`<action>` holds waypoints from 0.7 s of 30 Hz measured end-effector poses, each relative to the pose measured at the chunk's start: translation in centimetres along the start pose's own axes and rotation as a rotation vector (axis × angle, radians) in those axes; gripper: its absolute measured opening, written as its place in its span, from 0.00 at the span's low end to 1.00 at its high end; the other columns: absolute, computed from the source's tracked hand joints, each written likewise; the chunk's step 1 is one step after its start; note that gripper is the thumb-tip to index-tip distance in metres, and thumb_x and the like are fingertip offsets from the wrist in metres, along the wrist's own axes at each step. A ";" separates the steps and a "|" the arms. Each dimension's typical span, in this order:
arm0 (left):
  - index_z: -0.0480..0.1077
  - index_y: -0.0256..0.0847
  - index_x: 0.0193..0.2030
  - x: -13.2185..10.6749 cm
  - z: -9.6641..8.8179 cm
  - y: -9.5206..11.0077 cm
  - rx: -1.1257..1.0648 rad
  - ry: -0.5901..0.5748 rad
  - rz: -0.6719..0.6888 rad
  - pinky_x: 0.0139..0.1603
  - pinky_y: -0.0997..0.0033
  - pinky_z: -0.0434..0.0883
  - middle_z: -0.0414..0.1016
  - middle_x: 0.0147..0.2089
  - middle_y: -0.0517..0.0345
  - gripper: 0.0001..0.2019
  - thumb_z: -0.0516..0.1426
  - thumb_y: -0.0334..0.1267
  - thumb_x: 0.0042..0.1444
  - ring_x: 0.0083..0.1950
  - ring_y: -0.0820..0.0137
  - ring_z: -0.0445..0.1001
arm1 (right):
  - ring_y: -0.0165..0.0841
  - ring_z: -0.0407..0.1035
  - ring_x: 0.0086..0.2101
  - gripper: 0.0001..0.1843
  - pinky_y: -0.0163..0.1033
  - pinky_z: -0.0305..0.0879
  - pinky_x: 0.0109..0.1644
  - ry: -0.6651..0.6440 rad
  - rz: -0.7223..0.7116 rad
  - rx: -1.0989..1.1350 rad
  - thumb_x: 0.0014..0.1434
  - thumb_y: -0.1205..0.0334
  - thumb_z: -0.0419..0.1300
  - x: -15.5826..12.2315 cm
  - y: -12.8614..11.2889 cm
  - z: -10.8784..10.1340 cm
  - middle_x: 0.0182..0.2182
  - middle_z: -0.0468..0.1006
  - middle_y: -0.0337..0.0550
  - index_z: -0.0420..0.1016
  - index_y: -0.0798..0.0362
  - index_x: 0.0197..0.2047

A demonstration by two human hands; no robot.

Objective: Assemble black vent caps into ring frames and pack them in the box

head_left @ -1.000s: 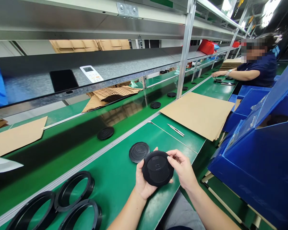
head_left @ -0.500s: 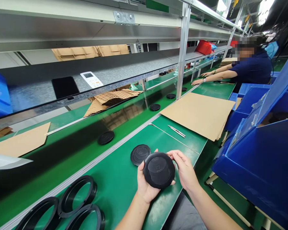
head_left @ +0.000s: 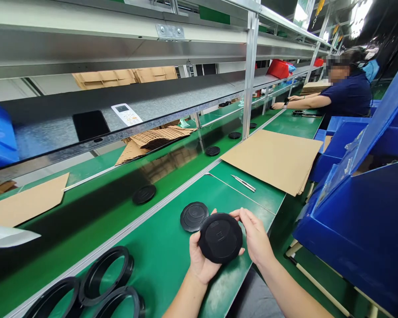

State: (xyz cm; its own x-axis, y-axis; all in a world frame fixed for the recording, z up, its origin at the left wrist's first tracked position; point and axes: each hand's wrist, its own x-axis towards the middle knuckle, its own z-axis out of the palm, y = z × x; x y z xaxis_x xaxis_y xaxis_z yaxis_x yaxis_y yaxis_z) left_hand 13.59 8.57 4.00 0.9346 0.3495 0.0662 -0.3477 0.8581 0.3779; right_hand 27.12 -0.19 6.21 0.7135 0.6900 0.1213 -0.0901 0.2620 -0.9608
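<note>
My left hand point(head_left: 201, 264) holds a black round lid point(head_left: 220, 238) from below and the left, its thumb along the rim and fingertips showing past the far edge. The lid's face, with a small raised mark, is turned up toward me. My right hand point(head_left: 257, 236) is at the lid's upper right edge, thumb and fingers pinched together at the rim; its fingertips are partly hidden. Just behind lies a similar black lid point(head_left: 191, 216), flat on the green table point(head_left: 162, 265). Several black rings point(head_left: 90, 280) stand at the lower left.
Several black lids point(head_left: 144, 194) lie on the green conveyor belt point(head_left: 175, 179) beyond the table's metal edge. A utility knife point(head_left: 243, 183) and cardboard sheets point(head_left: 272, 159) are to the right, beside blue bins point(head_left: 358, 229). A metal post point(head_left: 251, 75) rises ahead. Another person point(head_left: 346, 92) works farther along.
The lid in my hands has tilted slightly and its face catches less shine. Both hands stay nearly in place. The other person's arms have drawn back, and a black round part now shows near them.
</note>
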 end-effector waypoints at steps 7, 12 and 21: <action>0.54 0.62 0.70 0.3 0.2 0.5 -0.015 -0.013 0.023 0.69 0.35 0.49 0.68 0.65 0.58 0.33 0.56 0.53 0.59 0.69 0.50 0.59 | 0.41 0.68 0.42 0.16 0.44 0.63 0.50 -0.133 -0.119 -0.191 0.63 0.46 0.64 -0.5 0.3 -1.5 0.38 0.76 0.44 0.81 0.49 0.43; 0.63 0.57 0.66 0.6 0.2 0.5 0.008 -0.001 0.022 0.70 0.36 0.49 0.69 0.64 0.56 0.23 0.53 0.50 0.64 0.70 0.52 0.59 | 0.40 0.71 0.38 0.20 0.43 0.68 0.44 -0.082 -0.049 -0.079 0.58 0.43 0.68 1.5 0.4 -1.8 0.34 0.79 0.45 0.81 0.53 0.39; 0.65 0.41 0.66 0.7 0.4 -0.1 0.140 0.191 0.000 0.64 0.53 0.63 0.66 0.65 0.40 0.25 0.55 0.46 0.65 0.66 0.53 0.64 | 0.32 0.73 0.35 0.14 0.39 0.74 0.39 0.479 -0.237 -0.271 0.71 0.54 0.59 17.5 -4.9 -8.2 0.40 0.75 0.43 0.73 0.58 0.48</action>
State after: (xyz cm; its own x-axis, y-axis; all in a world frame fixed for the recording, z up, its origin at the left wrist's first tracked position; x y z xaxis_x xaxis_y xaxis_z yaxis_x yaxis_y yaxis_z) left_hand 14.26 8.61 4.34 0.8988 0.4255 -0.1052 -0.3210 0.8024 0.5031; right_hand 45.76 5.06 11.04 0.9318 0.2365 0.2752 0.2457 0.1469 -0.9581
